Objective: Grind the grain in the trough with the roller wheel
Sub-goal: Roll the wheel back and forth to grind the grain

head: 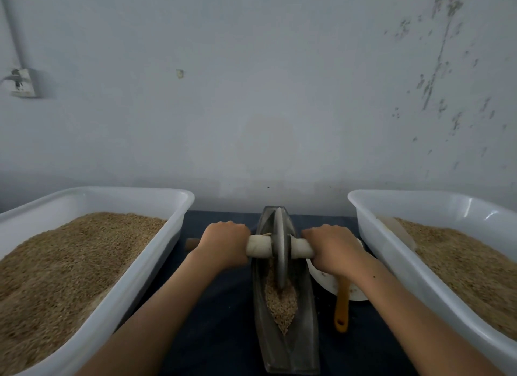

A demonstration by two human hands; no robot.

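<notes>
Our left hand (223, 242) and right hand (333, 248) with fingers curled round the axle (260, 245), wheel (279, 252) upright in the trough (305, 319), grain (281, 303) heaped beneath, tubs (156, 252) either side

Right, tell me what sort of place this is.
Probably a small grain-processing workroom: two white plastic tubs heaped with grain flank a metal grinding trough and its roller wheel, against a bare, stained wall.

Two white plastic tubs of brown grain: left tub (156, 252), right tub (391, 258). White bowl (324, 280) with orange-handled utensil (342, 305) beside right tub. Dark blue worktop (223, 305). Stained wall (251, 96); socket (22, 83) at left.
</notes>
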